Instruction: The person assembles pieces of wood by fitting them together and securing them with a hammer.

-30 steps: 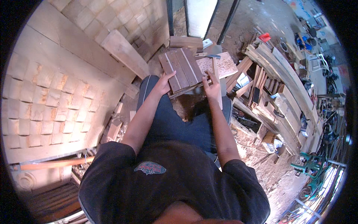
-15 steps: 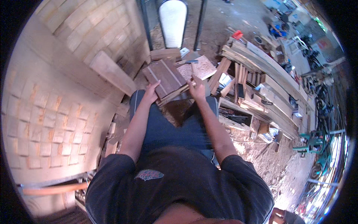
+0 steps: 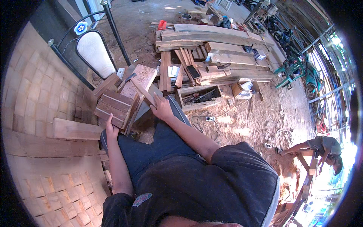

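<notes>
My left hand (image 3: 111, 126) is closed on the near edge of a brown wooden panel piece (image 3: 113, 108) with pale stripes, its thumb on top. The piece rests tilted in front of my knees, and its right side shows layered edges. My right hand (image 3: 162, 108) is wrapped round the end of a hammer's (image 3: 143, 90) wooden handle, just right of the panel. The hammer's dark head points away from me, above a pale speckled board (image 3: 139, 78). My right fingers are partly hidden.
A wooden block (image 3: 107, 85) lies beyond the panel, before a white-backed chair (image 3: 96, 53). Stacked planks (image 3: 219, 36), a toolbox (image 3: 200, 97) and a carton (image 3: 245, 89) lie right. A woven wall (image 3: 45, 90) stands left. Another person (image 3: 327, 147) bends over a wooden frame far right.
The view has swung to the right, bringing another person into sight. My right hand has moved away from the panel's edge, with the hammer in it. My left hand still holds the panel.
</notes>
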